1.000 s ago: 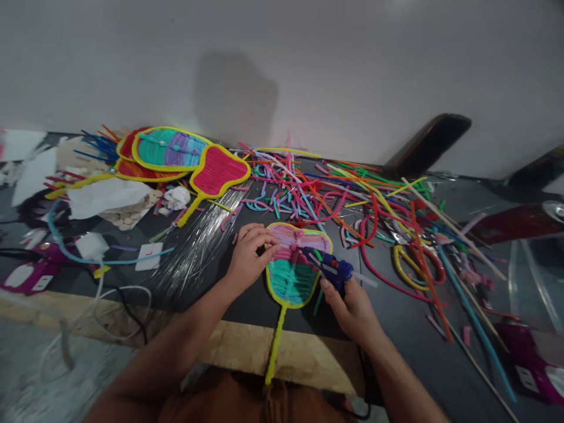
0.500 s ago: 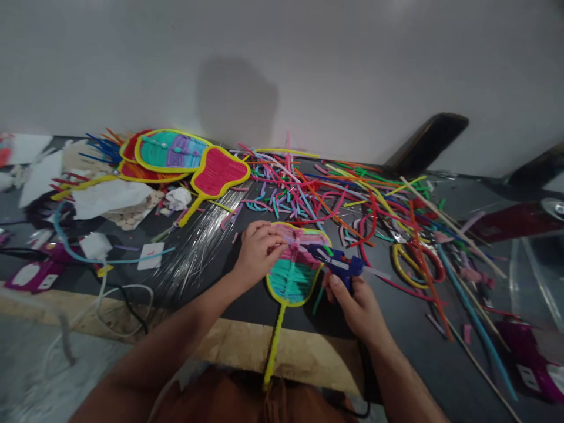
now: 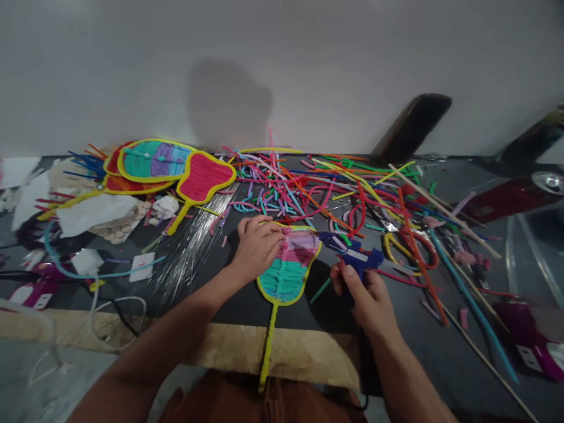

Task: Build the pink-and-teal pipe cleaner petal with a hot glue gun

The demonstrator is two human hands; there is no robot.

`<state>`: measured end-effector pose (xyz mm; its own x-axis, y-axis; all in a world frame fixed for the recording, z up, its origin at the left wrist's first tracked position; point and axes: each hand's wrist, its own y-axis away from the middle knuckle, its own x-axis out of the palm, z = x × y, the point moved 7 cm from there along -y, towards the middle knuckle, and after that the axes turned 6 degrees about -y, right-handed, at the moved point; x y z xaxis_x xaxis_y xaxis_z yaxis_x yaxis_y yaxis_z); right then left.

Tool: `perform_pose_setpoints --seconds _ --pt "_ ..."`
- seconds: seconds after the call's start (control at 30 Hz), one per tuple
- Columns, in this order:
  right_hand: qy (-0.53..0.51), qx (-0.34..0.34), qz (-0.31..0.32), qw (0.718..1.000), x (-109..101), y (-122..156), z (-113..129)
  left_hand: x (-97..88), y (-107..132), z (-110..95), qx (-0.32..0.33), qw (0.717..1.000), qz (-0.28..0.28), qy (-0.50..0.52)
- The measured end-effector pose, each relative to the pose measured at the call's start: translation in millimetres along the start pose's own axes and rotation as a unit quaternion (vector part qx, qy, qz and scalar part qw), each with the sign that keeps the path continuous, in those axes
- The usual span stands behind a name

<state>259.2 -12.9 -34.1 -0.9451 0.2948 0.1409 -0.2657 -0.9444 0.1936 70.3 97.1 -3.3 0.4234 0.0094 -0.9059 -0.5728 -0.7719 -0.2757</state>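
Observation:
A fan-shaped pipe-cleaner piece (image 3: 284, 279) lies on the dark table in front of me, with a yellow rim, a teal lower half, a pink and lilac upper half, and a yellow stem over the table's edge. At its upper left, my left hand (image 3: 259, 245) is closed, fingertips pressed together on the pink middle strip. Whatever small thing may be under those fingertips is hidden. Gripped in my right hand (image 3: 363, 291) is a blue hot glue gun (image 3: 355, 257), its nozzle pointing left just beyond the fan's upper right rim.
Finished pipe-cleaner fans (image 3: 152, 161) are stacked at the back left, beside clear thin strands (image 3: 187, 249). Loose pipe cleaners (image 3: 282, 188) pile up along the wall. Scissors (image 3: 409, 252), a red can (image 3: 506, 202) and a leaning phone (image 3: 416, 126) are on the right. A white charger (image 3: 87, 262) sits left.
My right hand has drawn the glue gun to the right, taking its nozzle away from the fan's middle. My left hand stays at the same place on the fan. The view has shifted slightly.

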Motion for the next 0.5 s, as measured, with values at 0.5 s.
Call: perform_pose_setpoints --seconds 0.5 --pt "-0.053 -0.015 -0.047 0.997 -7.7 0.9 5.3 9.1 -22.9 -54.2 0.070 0.977 0.076 -0.188"
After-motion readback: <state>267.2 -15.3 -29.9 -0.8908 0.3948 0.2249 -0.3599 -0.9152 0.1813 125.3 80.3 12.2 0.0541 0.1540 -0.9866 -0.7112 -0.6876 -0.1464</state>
